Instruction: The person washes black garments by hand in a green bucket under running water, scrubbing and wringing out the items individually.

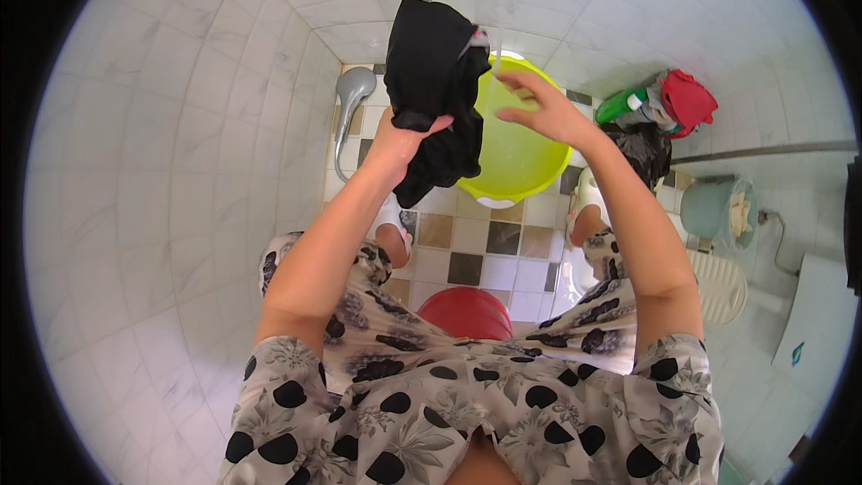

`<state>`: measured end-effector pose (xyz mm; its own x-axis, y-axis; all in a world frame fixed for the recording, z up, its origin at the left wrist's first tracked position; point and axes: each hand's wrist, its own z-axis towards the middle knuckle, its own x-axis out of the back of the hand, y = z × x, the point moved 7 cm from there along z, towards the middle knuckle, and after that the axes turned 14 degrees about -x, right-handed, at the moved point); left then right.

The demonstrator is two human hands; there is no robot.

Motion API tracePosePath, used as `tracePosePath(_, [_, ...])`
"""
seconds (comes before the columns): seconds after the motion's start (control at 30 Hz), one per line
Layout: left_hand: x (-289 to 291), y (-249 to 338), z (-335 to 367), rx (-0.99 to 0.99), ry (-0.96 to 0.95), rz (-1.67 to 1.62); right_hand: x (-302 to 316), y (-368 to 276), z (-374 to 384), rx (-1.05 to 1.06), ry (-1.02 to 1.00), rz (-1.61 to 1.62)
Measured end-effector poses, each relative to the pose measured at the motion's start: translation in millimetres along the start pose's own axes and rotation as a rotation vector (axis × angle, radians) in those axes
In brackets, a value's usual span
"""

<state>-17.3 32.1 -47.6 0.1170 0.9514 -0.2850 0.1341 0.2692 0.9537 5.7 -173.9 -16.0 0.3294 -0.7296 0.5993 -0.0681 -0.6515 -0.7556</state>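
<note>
My left hand point(406, 142) is closed around a bunched black cloth garment point(433, 58), lifting it over the left rim of a yellow-green basin point(558, 172). Part of the garment hangs below my fingers, and a small pale patch shows at its upper right edge. Cloudy, greenish water point(521, 148) lies in the basin. Above the basin, my right hand point(543, 108) is open, with thumb and fingers apart and nothing in it. A thin stream of water point(496, 58) falls beside its fingertips.
On the left, a grey shower head point(356, 83) leans by the wall. A green bottle point(620, 106), a red cloth-like item point(688, 102) and a black plastic bag point(642, 153) stand right of the basin. Farther right is a lined bin point(709, 208). A red tub point(465, 313) sits between my legs.
</note>
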Motion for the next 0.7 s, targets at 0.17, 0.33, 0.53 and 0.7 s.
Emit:
tracePosePath(0.17, [4, 22, -6, -0.011, 0.04, 0.078, -9, 179, 27, -0.284, 0.089, -0.211])
tracePosePath(0.33, [28, 11, -1, 0.087, 0.233, -0.107, 3, 223, 85, -0.223, 0.357, -0.445])
tracePosePath(0.53, [27, 15, -1, 0.125, 0.197, -0.016, -9, 296, 149, -0.448, 0.295, -0.545])
tracePosePath(0.7, [35, 18, -2, 0.098, 0.237, 0.032, -9, 320, 160, -0.609, 0.231, -0.385])
